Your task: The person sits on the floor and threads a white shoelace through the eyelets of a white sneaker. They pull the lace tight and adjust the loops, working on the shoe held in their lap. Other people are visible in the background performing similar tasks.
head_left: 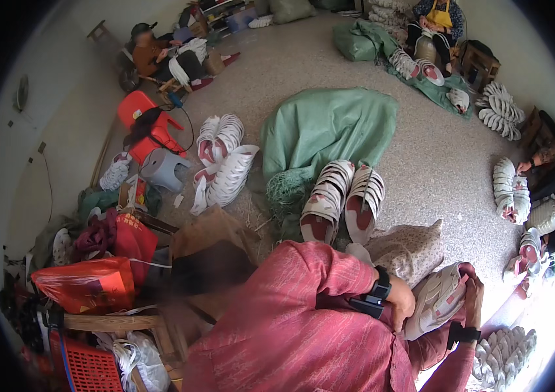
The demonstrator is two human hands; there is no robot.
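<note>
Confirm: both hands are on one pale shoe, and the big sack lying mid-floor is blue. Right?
Not quite: the head view shows the big sack lying mid-floor is green, not blue. The rest holds: left hand and right hand are both on one pale shoe.

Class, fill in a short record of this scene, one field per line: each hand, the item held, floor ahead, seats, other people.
Left hand: beside the shoe's left side, fingers partly hidden
Right hand: gripping the shoe's opening end
Item held: pale shoe, pinkish lining
Floor ahead: green sack; nested white shoes
Seats: red plastic seat; grey stool
Other people: at least three, including one wearing a yellow apron
</note>
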